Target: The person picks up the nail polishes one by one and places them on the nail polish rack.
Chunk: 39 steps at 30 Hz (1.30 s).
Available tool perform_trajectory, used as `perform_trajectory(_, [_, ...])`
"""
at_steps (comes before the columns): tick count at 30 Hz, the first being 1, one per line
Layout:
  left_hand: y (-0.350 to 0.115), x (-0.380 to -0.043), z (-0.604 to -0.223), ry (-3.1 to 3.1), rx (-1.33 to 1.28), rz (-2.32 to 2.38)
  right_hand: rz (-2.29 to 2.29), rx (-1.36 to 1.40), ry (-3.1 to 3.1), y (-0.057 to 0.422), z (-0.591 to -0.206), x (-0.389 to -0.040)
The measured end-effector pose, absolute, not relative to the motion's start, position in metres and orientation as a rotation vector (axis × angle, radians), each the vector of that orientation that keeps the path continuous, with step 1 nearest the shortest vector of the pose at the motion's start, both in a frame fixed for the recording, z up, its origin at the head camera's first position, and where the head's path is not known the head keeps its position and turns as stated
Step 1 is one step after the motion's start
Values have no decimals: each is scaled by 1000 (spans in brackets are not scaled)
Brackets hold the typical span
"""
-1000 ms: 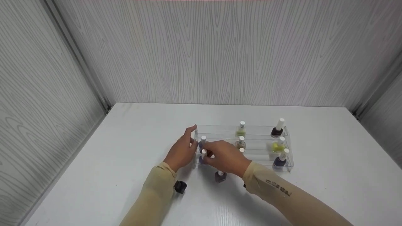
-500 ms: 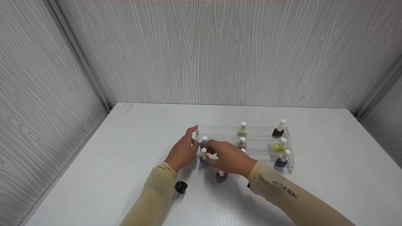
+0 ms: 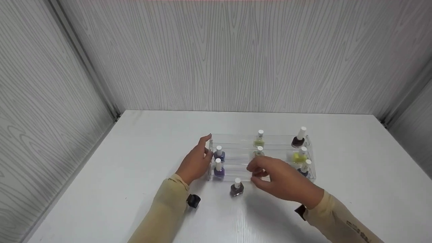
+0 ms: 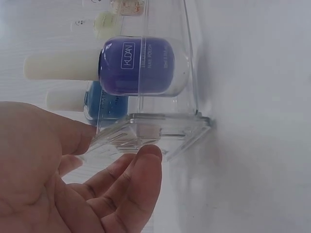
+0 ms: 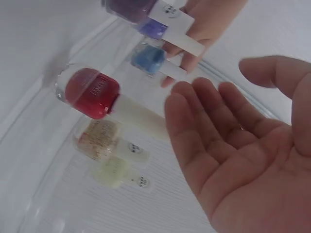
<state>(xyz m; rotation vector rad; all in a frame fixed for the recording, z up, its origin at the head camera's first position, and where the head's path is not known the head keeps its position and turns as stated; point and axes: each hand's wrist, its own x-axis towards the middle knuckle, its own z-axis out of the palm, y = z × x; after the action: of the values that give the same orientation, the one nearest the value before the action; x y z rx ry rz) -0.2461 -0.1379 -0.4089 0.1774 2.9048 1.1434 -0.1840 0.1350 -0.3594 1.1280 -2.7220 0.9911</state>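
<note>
A clear acrylic rack (image 3: 236, 137) holds nail polish bottles in stepped rows. My left hand (image 3: 194, 163) grips its left end; in the left wrist view, curled fingertips (image 4: 148, 153) rest against the end panel. Just inside that end stand a purple nail polish (image 4: 121, 65) in the front row and a blue one (image 4: 107, 104) behind. My right hand (image 3: 283, 179) hovers before the rack's middle with fingers loosely spread, holding nothing. Beside it, the right wrist view shows a red nail polish (image 5: 92, 92), which the hand hides in the head view.
A dark nail polish bottle (image 3: 237, 189) stands on the white table in front of the rack. Pale yellow (image 3: 259, 141), bright yellow (image 3: 299, 157) and dark red (image 3: 298, 140) polishes sit in the rack. Pale wood-grain walls (image 3: 236, 57) enclose the table.
My right hand has left the purple nail polish at the front left and moved right, towards the rack's middle. The purple bottle is now uncovered. My left hand stays at the rack's end.
</note>
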Motion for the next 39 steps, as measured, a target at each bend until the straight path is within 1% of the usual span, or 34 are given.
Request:
perform_trajectory(2, [-139,-246,-408,2909,183,1144,918,1185,-2703,141,-354,-181])
perform_trajectory(7, [-140,-246,-408,2918,186,1128,806,1184,-2675,148,-346,-177])
perform_trajectory(16, [-135,-252,-409,2923,192,1109,629,1134,-2741,153,-353,-178])
perform_trajectory(32, [-134,-252,-410,2898,222,1122,620,1096,-2839,157,-357,-180])
perform_trajectory(39, [-134,-255,-412,2912,244,1123,638,1129,-2802,158,-359,-183])
